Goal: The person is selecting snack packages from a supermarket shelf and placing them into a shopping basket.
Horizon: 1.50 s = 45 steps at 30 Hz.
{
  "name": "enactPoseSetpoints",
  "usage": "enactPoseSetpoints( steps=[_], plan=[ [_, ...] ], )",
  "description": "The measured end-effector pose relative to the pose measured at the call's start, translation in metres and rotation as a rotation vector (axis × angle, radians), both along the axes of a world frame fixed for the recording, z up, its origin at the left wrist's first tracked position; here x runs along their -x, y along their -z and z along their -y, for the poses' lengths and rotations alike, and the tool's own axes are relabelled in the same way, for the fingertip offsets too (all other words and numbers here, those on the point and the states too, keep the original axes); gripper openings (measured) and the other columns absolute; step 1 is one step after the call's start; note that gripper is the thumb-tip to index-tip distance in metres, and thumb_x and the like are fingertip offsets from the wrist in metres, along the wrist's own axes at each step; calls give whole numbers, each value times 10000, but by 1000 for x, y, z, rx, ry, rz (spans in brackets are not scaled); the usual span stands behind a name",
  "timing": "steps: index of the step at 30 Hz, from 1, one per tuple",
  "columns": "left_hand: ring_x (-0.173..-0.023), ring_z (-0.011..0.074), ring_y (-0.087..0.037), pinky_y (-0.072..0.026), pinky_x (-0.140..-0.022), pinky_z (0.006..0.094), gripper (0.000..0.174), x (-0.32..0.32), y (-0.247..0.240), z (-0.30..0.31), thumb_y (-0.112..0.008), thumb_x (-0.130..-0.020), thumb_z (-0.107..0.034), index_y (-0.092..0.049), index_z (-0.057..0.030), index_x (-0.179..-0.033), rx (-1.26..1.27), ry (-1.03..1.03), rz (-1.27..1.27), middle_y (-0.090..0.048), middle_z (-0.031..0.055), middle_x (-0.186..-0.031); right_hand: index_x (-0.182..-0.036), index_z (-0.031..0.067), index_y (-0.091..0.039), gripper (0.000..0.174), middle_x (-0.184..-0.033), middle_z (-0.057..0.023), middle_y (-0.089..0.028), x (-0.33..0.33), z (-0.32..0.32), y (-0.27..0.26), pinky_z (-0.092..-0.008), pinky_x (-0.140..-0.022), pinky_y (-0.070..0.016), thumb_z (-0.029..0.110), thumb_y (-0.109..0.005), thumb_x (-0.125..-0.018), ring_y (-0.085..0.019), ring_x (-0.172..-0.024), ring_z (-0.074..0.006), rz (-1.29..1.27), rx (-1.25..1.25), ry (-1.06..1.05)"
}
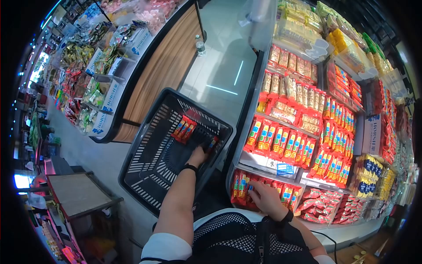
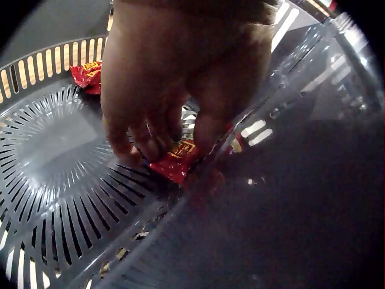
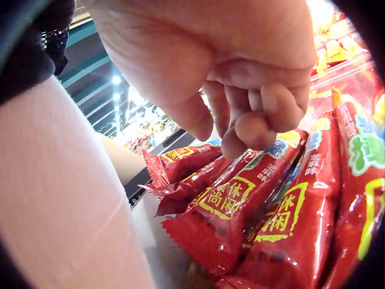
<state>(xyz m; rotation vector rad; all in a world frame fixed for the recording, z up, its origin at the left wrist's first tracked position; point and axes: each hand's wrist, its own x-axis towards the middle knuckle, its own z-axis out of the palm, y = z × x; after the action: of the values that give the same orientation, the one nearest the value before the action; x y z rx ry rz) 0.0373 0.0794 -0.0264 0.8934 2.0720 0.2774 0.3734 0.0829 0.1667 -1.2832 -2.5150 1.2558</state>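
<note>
Inside the grey plastic shopping basket [image 1: 132,176], my left hand [image 1: 198,155] reaches down by the side wall. Its fingers and thumb pinch a red snack packet [image 2: 175,162] with yellow lettering, low against that wall. A group of red packets [image 1: 184,130] lies at the basket's far end; part of one red packet [image 2: 88,78] shows in the left wrist view. My right hand [image 1: 266,200] is at the bottom shelf bin, fingers loosely curled and holding nothing visible. Its fingertips are right at the upper parts of several red snack packets [image 3: 228,211] standing in a row.
Shelves of red packets [image 1: 281,143] rise on the right, with pink-red bags [image 1: 320,204] beside the lower bin. A wood-panelled display counter [image 1: 165,66] of snacks stands left. A bottle [image 1: 200,46] is on the floor ahead; a low table [image 1: 81,193] is at lower left.
</note>
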Motion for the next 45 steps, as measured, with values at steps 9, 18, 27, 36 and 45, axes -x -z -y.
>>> enactPoseSetpoints(
  steps=[9,18,27,36,45],
  plan=[
    [-1047,330,-686,-519,-928,369,550,11,12,8,-744,-855,-202,-572,-22,-1346,-131,70,62,-706,216,-1139,-1155,100,-616,245,-922,-123,-670,-3,4,3,-441,-697,-544,216,-625,-940,-678,-825,-326,-45,-45,-31],
    [-838,121,-662,-544,-739,269,283,0,-117,29,-766,-839,-51,-645,13,-1087,-662,-348,437,-697,69,-953,-1136,79,-635,241,-928,-131,-685,-5,9,-6,-434,-699,-545,217,-637,-938,-679,-823,-333,-136,-74,1],
    [-839,79,-633,-517,-757,247,289,-156,-210,71,-757,-869,-68,-598,-22,-1106,-745,174,503,-663,33,-977,-1227,13,-603,327,-906,-7,-657,-12,11,-9,-239,-680,-485,211,-678,-978,-575,-778,-58,-591,662,367],
    [-1017,329,-585,-487,-901,427,386,-159,-204,96,-822,-733,-108,-645,-55,-1072,-825,453,-77,-627,104,-1055,-1223,-30,-593,338,-956,-57,-691,-36,11,1,-281,-692,-517,184,-665,-972,-625,-804,-103,-401,604,344],
    [-1139,319,-528,-438,-981,437,467,-161,-192,105,-794,-769,-136,-614,-92,-1198,-692,511,-134,-585,98,-1188,-1158,-48,-533,343,-757,-103,-649,-8,7,-2,-303,-549,-511,121,-703,-912,-653,-619,-155,-224,570,363]
  ],
)
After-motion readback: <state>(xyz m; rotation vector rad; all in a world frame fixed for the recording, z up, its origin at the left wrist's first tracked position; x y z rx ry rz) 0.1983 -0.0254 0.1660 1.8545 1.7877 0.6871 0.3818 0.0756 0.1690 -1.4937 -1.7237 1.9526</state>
